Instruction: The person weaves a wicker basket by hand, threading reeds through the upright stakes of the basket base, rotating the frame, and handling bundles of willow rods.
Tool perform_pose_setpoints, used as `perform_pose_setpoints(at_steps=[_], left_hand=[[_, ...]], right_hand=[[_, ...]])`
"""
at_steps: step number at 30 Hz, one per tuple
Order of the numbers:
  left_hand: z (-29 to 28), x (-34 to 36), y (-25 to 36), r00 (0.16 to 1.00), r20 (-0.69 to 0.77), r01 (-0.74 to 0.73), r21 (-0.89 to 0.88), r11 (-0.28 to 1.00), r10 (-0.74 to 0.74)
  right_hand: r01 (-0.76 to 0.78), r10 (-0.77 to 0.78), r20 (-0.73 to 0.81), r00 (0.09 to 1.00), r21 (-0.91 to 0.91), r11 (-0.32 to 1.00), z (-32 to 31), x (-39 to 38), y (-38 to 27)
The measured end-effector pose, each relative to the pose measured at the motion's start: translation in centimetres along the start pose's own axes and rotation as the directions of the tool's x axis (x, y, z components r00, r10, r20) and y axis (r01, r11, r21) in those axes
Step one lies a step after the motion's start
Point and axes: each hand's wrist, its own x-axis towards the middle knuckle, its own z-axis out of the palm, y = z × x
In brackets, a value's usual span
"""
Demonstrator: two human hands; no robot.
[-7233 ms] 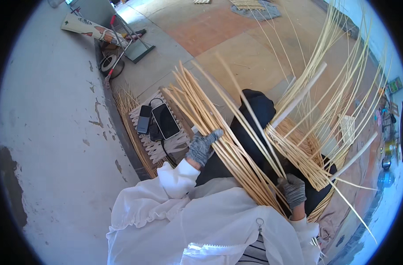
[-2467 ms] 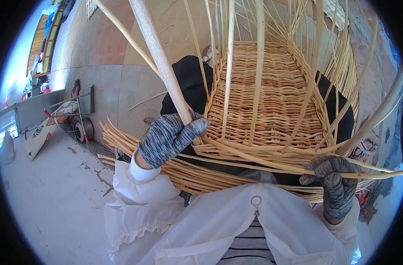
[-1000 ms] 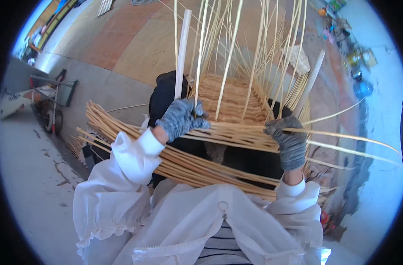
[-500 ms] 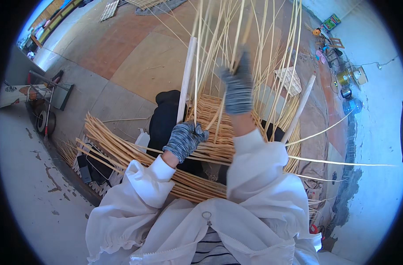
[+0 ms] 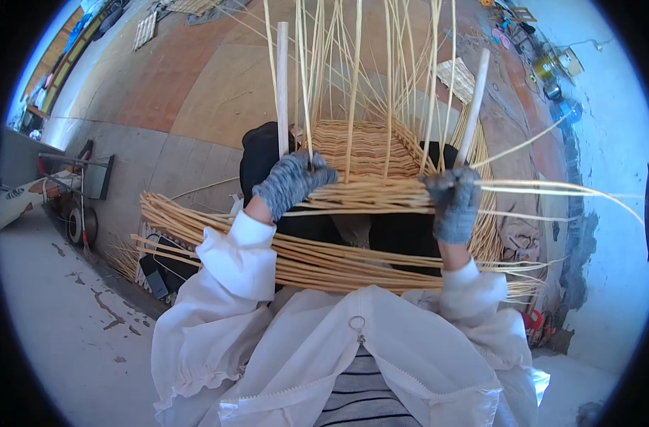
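1. Your unfinished wicker basket [image 5: 363, 142] sits before you, its near edge over your dark-clad legs, thin stakes [image 5: 355, 85] rising from its sides.

2. Your left hand [image 5: 292, 183], in a grey knit glove, grips the basket's near-left corner, fingers curled over the edge with little gap showing.

3. Your right hand [image 5: 456, 203], gloved to match and slightly blurred, is folded onto the basket's near-right corner; whether its fingers also pinch a rod, you cannot tell from this angle.

4. Pale loose rods [image 5: 534, 186] fan out to the right of the basket, beside your right hand.

5. Two thick posts, a left post [image 5: 282, 85] and a right post [image 5: 474, 107], stand at the basket's near corners, the right one leaning outward.

6. A bundle of peeled rods [image 5: 338, 265] crosses your lap on the near side of the basket.

7. Left of the basket, near the wall, stands a long-handled dustpan [image 5: 97, 179]; beyond the basket to the right lies a pale woven mat [image 5: 457, 78].
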Motion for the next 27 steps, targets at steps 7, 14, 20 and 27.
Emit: perform_pose_setpoints(at_steps=[7,14,20,27], left_hand=[[3.3,-0.2,2.8,0.92,-0.379,0.302,0.529,0.793,-0.098],[3.6,0.4,1.4,0.906,-0.416,0.304,0.5,0.811,-0.083],[5.4,-4.6,9.9,0.509,-0.774,-0.451,0.134,0.883,0.377],[9.6,2.0,7.9,0.932,-0.138,-0.217,0.528,0.821,0.335]], right_hand=[[0.058,-0.055,0.086,0.995,-0.042,0.997,5.5,-0.5,-2.7],[0.055,-0.003,0.098,0.995,-0.539,0.84,5.5,1.5,-2.1],[-0.099,0.105,0.122,0.987,-0.058,0.993,-0.6,2.0,0.2],[0.059,-0.059,-0.006,0.998,-0.034,0.998,-0.4,-0.3,0.4]])
